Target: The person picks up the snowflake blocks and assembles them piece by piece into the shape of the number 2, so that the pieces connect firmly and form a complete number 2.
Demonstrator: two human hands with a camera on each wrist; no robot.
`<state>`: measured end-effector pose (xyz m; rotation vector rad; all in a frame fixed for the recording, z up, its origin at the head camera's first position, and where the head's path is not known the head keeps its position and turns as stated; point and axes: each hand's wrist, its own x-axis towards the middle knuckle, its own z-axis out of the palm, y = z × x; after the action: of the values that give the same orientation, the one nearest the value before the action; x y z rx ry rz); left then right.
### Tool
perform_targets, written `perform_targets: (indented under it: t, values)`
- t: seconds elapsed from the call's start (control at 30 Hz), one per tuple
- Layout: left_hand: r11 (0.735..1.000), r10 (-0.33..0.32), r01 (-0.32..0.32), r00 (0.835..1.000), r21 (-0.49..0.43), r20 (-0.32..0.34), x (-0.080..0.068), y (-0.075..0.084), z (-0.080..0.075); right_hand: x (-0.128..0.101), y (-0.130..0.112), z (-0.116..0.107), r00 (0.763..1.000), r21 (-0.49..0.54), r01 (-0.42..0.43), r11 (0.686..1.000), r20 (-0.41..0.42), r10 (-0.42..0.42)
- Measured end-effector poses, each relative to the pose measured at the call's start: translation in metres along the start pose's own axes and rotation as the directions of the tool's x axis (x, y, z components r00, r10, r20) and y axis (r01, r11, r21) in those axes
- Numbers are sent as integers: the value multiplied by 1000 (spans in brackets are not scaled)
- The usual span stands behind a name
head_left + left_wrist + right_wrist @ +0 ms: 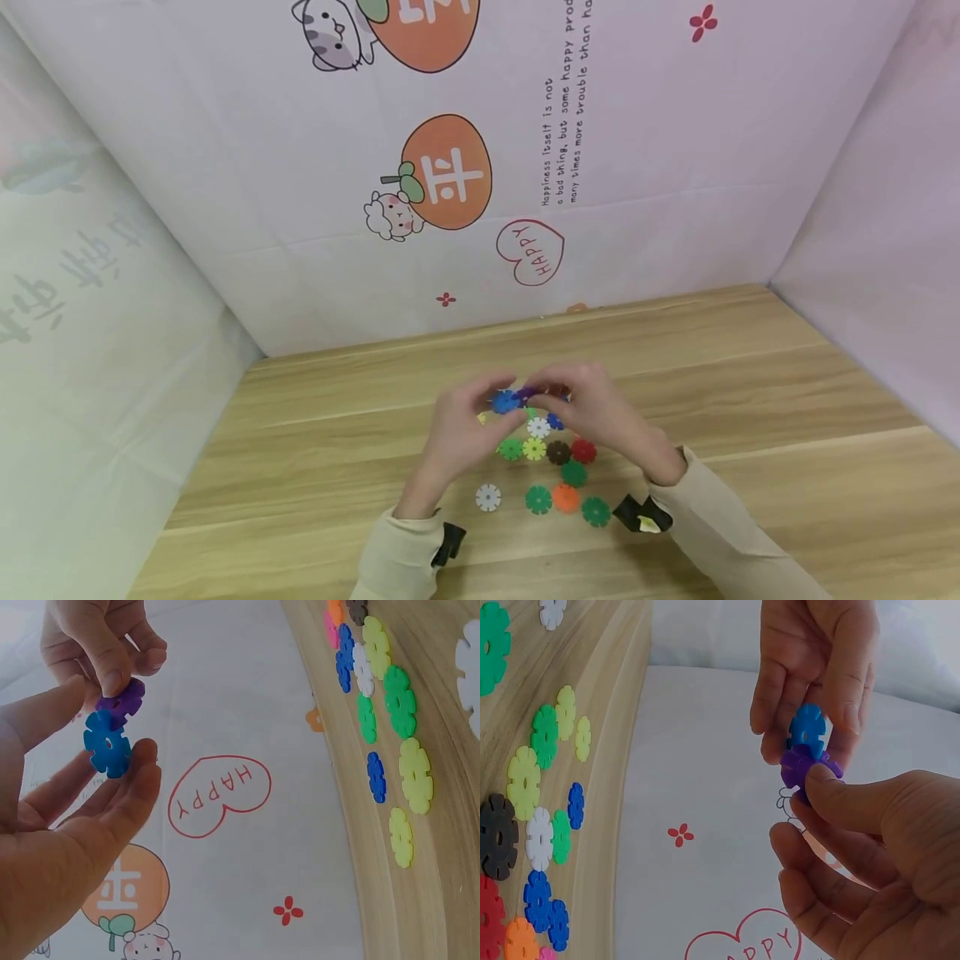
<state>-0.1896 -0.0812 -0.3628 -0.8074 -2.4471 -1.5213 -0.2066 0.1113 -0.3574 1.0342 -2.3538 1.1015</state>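
My right hand (596, 408) pinches a purple notched plastic disc (799, 765) between thumb and fingertips. A blue notched disc (107, 746) is joined edge to edge with the purple one, at an angle to it. Around the blue disc my left hand (465, 425) is spread, its thumb standing apart from it and its fingertips close behind. Both hands hold this pair up over the far part of the table, above several loose discs. In the head view the fingers partly hide the purple disc.
Loose notched discs lie on the wooden table (322, 467): a white one (488, 497) at the left, an orange one (566, 498) between green ones, a red one (584, 451), a dark brown one (558, 452). A printed white cloth (637, 167) hangs behind the table.
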Motion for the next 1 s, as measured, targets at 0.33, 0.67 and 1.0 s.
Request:
perform_targets:
  t: [0.33,0.67,1.0]
  values:
    - [990,51,-58,997,127,58,1,3,0,0,1,1,999,61,-44,997,29,43]
    - [990,11,-20,998,142,64,0,2,-1,1,7,-2,995,90,-101,991,-2,101]
    - [991,-22,17,999,129,42,-1,3,-4,-2,41,-9,968,-66,-249,966,-52,246]
